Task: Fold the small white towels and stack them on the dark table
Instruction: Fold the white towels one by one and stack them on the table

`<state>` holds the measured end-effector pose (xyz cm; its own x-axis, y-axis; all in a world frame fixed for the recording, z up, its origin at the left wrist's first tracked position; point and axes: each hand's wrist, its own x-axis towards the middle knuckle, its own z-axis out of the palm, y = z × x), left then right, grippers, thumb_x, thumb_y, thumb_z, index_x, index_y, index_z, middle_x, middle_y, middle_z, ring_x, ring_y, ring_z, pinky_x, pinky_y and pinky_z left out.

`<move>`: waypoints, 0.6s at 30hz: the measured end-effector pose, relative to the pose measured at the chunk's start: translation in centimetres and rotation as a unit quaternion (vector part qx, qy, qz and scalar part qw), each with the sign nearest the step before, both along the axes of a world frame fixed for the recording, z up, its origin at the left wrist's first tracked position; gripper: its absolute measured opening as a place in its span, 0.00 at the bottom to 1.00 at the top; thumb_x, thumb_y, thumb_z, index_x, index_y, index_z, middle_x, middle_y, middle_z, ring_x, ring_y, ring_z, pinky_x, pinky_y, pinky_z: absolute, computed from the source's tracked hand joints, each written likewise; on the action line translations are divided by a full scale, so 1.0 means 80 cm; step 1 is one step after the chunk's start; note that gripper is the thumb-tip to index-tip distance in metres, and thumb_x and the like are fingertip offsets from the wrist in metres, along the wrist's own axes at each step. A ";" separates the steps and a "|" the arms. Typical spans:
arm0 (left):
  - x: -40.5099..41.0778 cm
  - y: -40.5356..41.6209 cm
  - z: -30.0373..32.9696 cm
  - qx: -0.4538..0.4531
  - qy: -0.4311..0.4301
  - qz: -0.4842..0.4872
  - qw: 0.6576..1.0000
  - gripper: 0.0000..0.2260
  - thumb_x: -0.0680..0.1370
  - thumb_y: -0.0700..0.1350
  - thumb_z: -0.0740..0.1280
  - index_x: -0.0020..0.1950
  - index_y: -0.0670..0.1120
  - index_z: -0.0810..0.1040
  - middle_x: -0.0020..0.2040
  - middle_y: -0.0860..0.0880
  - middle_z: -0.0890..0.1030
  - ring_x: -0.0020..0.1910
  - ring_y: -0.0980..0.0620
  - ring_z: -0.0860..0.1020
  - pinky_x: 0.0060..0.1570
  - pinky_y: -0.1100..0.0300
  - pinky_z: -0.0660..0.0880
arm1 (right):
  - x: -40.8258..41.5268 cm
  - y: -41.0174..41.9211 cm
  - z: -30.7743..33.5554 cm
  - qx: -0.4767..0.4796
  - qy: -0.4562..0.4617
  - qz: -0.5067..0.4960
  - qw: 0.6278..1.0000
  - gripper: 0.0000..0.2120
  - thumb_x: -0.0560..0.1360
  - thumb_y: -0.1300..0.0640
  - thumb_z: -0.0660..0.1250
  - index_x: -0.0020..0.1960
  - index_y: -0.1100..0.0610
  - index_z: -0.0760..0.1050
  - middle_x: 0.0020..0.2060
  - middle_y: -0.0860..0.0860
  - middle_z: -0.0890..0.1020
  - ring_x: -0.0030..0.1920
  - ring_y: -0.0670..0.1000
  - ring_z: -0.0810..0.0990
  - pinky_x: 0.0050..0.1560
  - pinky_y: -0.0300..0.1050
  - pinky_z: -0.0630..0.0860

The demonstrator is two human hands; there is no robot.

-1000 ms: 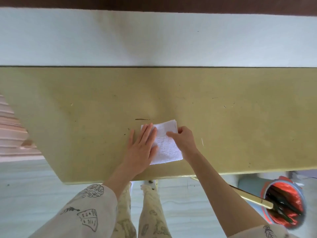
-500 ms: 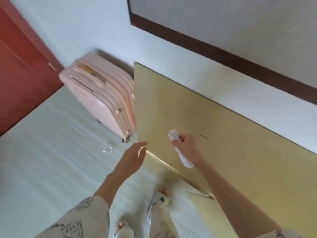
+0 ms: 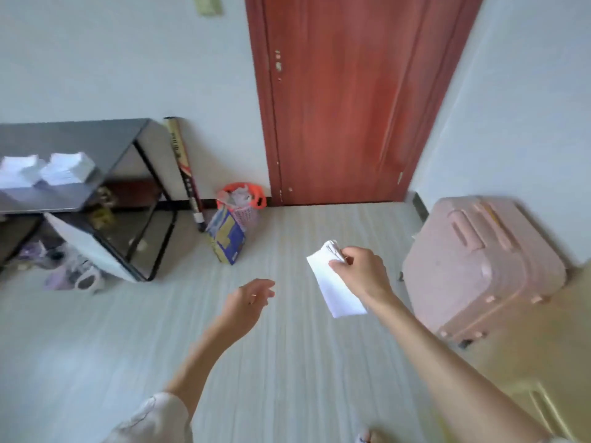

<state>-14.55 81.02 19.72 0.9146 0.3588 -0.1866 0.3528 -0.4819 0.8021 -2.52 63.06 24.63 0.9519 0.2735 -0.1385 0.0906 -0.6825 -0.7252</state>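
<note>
From the head view, the right hand (image 3: 361, 273) pinches a folded white towel (image 3: 335, 282) by its upper end, so the cloth hangs in the air over the pale floor (image 3: 287, 362). The left hand (image 3: 248, 303) is beside it, apart, fingers loose and holding nothing. Two stacks of folded towels (image 3: 44, 171) sit on the dark table (image 3: 80, 139), well apart from both hands at far left.

Folded white towel (image 3: 335, 284) in right hand's (image 3: 363, 274) grip above striped floor (image 3: 287, 362)

folded towel (image 3: 335, 282) carried off yellow table
</note>
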 end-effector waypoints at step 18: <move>-0.173 0.511 0.019 -0.012 0.023 0.272 0.962 0.10 0.81 0.43 0.56 0.56 0.50 0.76 0.50 0.51 0.79 0.49 0.49 0.80 0.49 0.57 0.74 | -0.072 0.620 0.007 0.036 -0.008 0.322 0.946 0.11 0.72 0.53 0.66 0.38 0.61 0.75 0.31 0.51 0.77 0.34 0.51 0.73 0.31 0.44 0.62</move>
<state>-28.39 121.87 21.21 0.5833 0.7772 -0.2360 0.5825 -0.1978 0.7884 -8.28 112.66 25.18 0.5871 0.8051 -0.0843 0.4823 -0.4315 -0.7624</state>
